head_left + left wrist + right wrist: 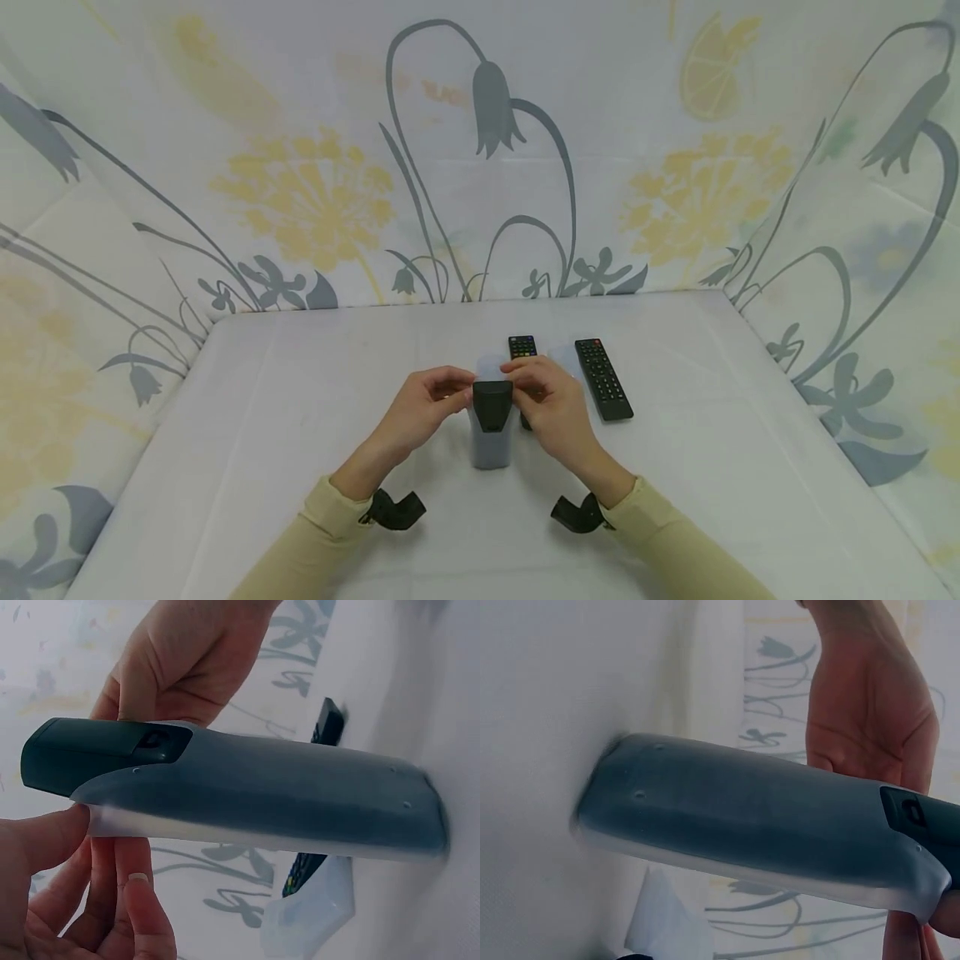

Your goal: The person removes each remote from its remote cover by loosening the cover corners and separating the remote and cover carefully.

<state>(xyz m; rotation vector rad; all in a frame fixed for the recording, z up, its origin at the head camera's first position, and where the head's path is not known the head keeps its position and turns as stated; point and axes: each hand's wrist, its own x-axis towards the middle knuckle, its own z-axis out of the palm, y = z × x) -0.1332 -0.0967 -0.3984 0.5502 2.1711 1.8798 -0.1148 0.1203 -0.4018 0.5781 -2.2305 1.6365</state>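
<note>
A dark remote control [492,404] stands upright on the table, its back towards me. A translucent silicone cover [300,795] sheathes most of it, while the upper end sticks out bare. My left hand [431,404] pinches the cover's upper edge on the left side. On the opposite side my right hand [553,408] holds the top edge with thumb and fingers. In the right wrist view, the cover [742,817] has a flared lip near the right thumb, and the left palm [874,712] shows behind it. The remote's front is hidden.
Behind the right hand lies a second remote control [522,346], partly hidden. A third black remote [603,379] lies to its right, beside a pale translucent cover [311,915]. Patterned cloth walls [322,192] enclose the white table [300,350] at the back and sides.
</note>
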